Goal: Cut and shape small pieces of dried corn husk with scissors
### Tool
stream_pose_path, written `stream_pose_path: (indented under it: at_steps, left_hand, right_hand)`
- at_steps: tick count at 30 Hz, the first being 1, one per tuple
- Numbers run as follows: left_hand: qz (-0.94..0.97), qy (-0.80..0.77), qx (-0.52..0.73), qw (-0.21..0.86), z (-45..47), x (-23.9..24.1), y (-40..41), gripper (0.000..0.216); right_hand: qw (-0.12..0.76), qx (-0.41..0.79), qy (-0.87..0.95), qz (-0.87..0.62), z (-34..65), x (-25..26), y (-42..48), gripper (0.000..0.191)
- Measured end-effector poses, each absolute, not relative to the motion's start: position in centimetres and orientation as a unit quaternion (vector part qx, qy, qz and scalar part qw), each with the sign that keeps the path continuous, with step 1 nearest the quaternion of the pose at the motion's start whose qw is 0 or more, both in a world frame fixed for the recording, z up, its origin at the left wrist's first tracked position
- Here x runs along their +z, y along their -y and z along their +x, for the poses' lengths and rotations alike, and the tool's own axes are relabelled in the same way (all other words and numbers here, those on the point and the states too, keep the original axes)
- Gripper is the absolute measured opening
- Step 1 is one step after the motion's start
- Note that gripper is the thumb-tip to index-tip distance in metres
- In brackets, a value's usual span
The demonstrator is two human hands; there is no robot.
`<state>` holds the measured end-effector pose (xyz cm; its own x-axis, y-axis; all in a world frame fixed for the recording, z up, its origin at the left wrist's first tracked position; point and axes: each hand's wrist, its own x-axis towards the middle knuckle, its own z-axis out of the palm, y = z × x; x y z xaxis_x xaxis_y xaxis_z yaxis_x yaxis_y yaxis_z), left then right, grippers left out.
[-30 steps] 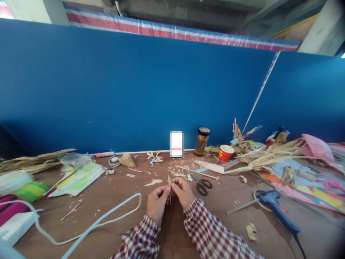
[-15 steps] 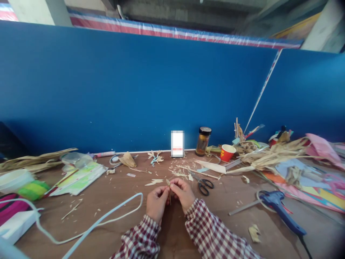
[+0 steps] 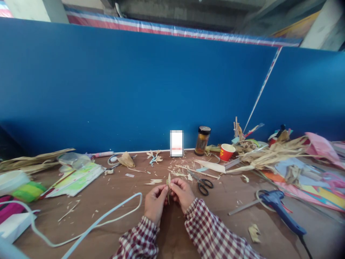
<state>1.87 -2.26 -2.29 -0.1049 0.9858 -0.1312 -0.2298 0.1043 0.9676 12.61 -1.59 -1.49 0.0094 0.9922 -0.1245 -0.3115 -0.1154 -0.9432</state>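
Observation:
Pinched between the fingertips of both hands is a small pale piece of dried husk [image 3: 169, 178], leaf-shaped and pointed upward. A thin stalk runs down from it between the hands. My left hand [image 3: 156, 202] closes on it from one side, my right hand [image 3: 183, 193] from the other, thumbs close together. Just beyond the left fingers lie several pointed husk pieces [image 3: 155, 181]. Black-handled scissors [image 3: 205, 185] rest right of my right hand, with pale shavings [image 3: 178, 170] scattered behind it.
A lit phone [image 3: 176, 144] stands before the blue partition, near a dark-lidded jar [image 3: 202, 141] and a red paper cup [image 3: 226, 152]. To the right are a blue glue gun [image 3: 283, 210] and piled dried husks [image 3: 280, 151]. A pale blue cable [image 3: 107, 213] loops at the left.
The husk piece has turned more upright in my fingers, and more of its pointed tip shows. Both hands stay in nearly the same place.

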Motion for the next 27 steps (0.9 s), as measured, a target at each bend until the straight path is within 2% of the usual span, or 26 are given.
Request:
stream_pose_path:
  at_steps: [10,19,27]
  left_hand:
    - [0.404,-0.509,0.529,0.545,1.81,-2.52,2.28,0.039]
    - [0.442,-0.517,0.525,0.511,1.34,-3.14,1.96,0.039]
    - [0.413,-0.503,0.537,0.537,1.80,-2.62,2.27,0.040]
  right_hand:
    - [0.568,0.558,0.385,-0.466,12.68,-1.59,1.39,0.026]
    - [0.552,0.555,0.410,-0.469,12.88,-1.73,1.40,0.026]
    - [0.572,0.578,0.382,-0.439,12.80,-1.74,1.35,0.022]
